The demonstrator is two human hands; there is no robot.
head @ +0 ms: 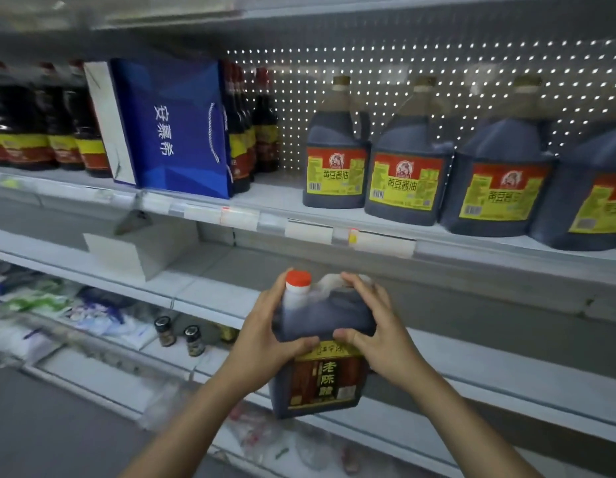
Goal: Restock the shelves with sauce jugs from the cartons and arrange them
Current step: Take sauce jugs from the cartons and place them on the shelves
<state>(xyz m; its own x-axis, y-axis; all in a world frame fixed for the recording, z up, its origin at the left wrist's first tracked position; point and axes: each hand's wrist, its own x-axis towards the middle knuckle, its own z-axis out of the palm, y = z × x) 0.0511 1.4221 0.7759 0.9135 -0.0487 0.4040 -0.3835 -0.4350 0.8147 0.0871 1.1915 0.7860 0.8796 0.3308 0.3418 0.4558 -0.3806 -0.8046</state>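
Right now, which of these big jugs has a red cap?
The jug held in both hands, left hand and right hand; the shelf jugs have tan caps.

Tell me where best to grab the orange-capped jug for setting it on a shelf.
Grip the jug at its sloped shoulders from both sides, as the left hand and right hand do now: it is upright, wide and looks heavy. The moulded handle behind the orange cap probably suits a one-handed grip from above.

"黄豆酱油" on shelf jug labels [335, 174]; "老陈醋" on held jug [325, 377]; "安" on blue bag [172, 129].
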